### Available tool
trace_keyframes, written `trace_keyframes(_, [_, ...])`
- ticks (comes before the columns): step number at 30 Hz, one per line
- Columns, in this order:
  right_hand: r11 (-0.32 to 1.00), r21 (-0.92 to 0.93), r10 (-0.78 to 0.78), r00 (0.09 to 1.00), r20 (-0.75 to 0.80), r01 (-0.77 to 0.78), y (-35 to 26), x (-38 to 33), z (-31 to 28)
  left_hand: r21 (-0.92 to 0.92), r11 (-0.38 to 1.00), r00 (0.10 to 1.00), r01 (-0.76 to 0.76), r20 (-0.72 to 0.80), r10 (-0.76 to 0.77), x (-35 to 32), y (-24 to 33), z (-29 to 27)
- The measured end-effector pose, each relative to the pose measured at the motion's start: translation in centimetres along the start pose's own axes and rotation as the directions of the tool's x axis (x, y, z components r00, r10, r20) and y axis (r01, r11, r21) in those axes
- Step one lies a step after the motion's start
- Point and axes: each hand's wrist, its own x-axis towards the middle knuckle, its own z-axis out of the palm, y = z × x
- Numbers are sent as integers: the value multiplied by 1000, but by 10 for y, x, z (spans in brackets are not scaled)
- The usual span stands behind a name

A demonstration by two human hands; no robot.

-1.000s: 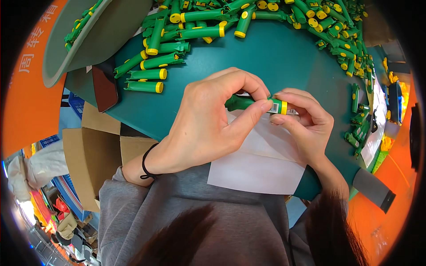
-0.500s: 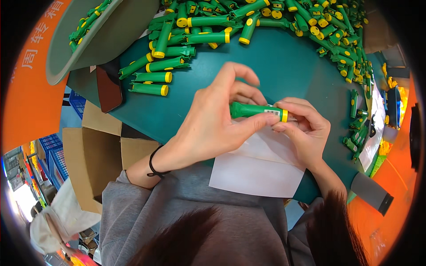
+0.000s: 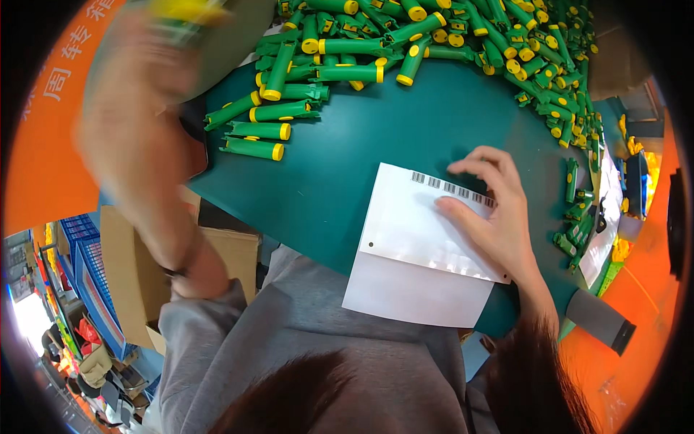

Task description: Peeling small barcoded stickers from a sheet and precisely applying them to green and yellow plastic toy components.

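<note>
My left hand (image 3: 137, 123) is raised at the upper left, heavily blurred, and grips a green tube with a yellow cap (image 3: 181, 18) close to a grey bin (image 3: 238, 36). My right hand (image 3: 491, 217) rests with spread fingers on a white label sheet (image 3: 412, 246), its fingertips on the row of small barcode stickers along the sheet's top edge. The sheet lies on the teal table (image 3: 347, 159) and overhangs its near edge. Many green and yellow tubes (image 3: 506, 43) are heaped along the far and right sides of the table.
A few tubes (image 3: 253, 141) lie in a loose row at the table's left. A cardboard box (image 3: 130, 275) and blue crates (image 3: 79, 253) stand on the floor to the left. A grey cylinder (image 3: 600, 325) sits at the table's right front corner, against an orange surface.
My left hand has lifted the tube away from the sheet and swung it up to the far left. My right hand let go of the tube and dropped onto the label sheet.
</note>
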Motion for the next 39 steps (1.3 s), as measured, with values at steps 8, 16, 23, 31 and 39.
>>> trace_keyframes(8, [996,88,21,1000,-16,-20,12,0,28,-486,837,923,-251,142,358,-8,88,30])
trace_keyframes(16, [990,120,74,997,-12,-72,-1,2,29,-508,831,882,-227,255,397,-79,129,50])
trace_keyframes(23, [986,100,135,991,-11,-134,-10,10,38,-507,802,860,-315,204,467,-83,119,49])
trace_keyframes(31, [951,40,-293,935,-201,307,-27,78,44,-672,728,937,138,327,124,-80,116,57])
trace_keyframes(39, [863,305,-371,915,-157,402,-4,115,58,-803,479,932,355,346,-110,-63,106,51])
